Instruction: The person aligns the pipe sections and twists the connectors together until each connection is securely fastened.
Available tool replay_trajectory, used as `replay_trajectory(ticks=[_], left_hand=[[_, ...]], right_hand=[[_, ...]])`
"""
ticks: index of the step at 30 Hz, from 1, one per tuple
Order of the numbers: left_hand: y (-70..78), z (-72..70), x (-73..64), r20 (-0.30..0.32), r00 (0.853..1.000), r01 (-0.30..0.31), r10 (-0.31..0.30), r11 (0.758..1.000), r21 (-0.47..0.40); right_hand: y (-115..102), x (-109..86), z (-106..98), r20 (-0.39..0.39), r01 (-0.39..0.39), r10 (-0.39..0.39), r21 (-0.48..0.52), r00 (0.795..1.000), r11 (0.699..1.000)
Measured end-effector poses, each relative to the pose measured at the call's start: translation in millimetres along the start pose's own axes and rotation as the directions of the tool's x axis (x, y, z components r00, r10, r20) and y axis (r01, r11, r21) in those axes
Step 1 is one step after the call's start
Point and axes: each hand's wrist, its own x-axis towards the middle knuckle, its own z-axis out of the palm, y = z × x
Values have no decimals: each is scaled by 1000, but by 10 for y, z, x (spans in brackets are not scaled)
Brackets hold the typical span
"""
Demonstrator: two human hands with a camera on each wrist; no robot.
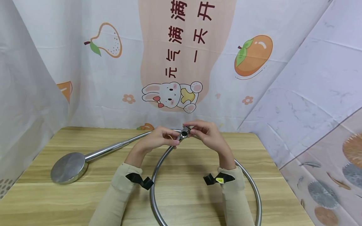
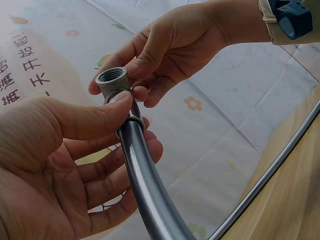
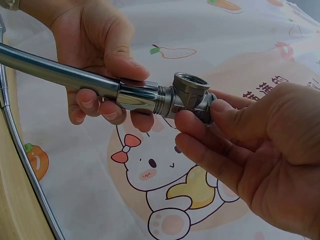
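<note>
A metal tee fitting (image 3: 189, 95) with a threaded round opening sits at the end of a grey shower hose (image 3: 55, 69). My left hand (image 1: 157, 138) pinches the hose's shiny end nut (image 3: 137, 96) between thumb and fingers. From the other side, my right hand (image 1: 207, 133) grips the tee's far end with thumb and fingertips. Some thread shows between nut and tee in the right wrist view. Both hands are raised near the table's back edge. At the left, a round shower head (image 1: 69, 168) lies on the table, its handle joined to the hose.
The hose loops over the wooden table (image 1: 192, 194), passing beside both forearms. Behind the table hangs a white printed cloth (image 1: 113, 78) with a rabbit and fruit. More patterned cloth (image 1: 319, 175) borders the right side. Each wrist carries a black strap (image 1: 138, 179).
</note>
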Motion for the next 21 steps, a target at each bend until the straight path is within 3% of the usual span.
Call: replay_trajectory(ticks=[21], left_hand=[[-10, 17, 7, 15, 1000, 2, -2, 1000, 14]], right_hand=[[-3, 8, 1, -23, -50, 50, -20, 999, 999]])
